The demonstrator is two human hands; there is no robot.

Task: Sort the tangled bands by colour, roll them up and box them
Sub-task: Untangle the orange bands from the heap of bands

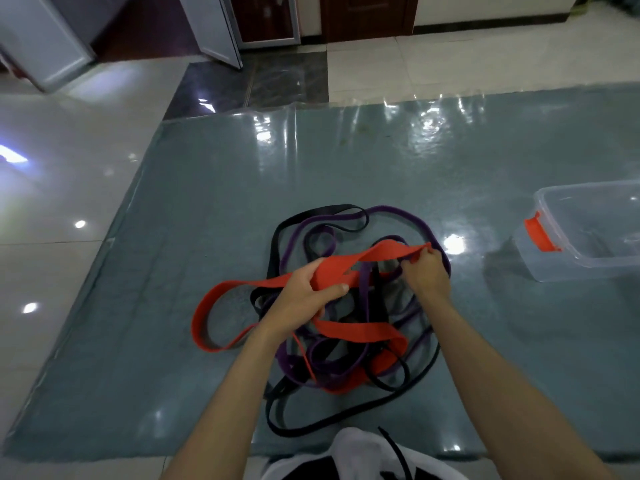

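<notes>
While the left hand (308, 289) grips one wide red band (346, 277) with fingers curled around it, the right hand (424, 270) pinches the same band's far fold. Below lies one tangle of purple bands (408, 211) and black bands (311, 214), their number untellable, on a grey-blue mat (207, 202). One clear plastic box (588, 233) with an orange latch (540, 235) sits well to the right.

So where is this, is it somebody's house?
Probably a room in a home. The floor is shiny pale tile, a wooden door stands at the far wall, and a plastic-covered grey mat lies spread out with a clear storage box on it.
</notes>
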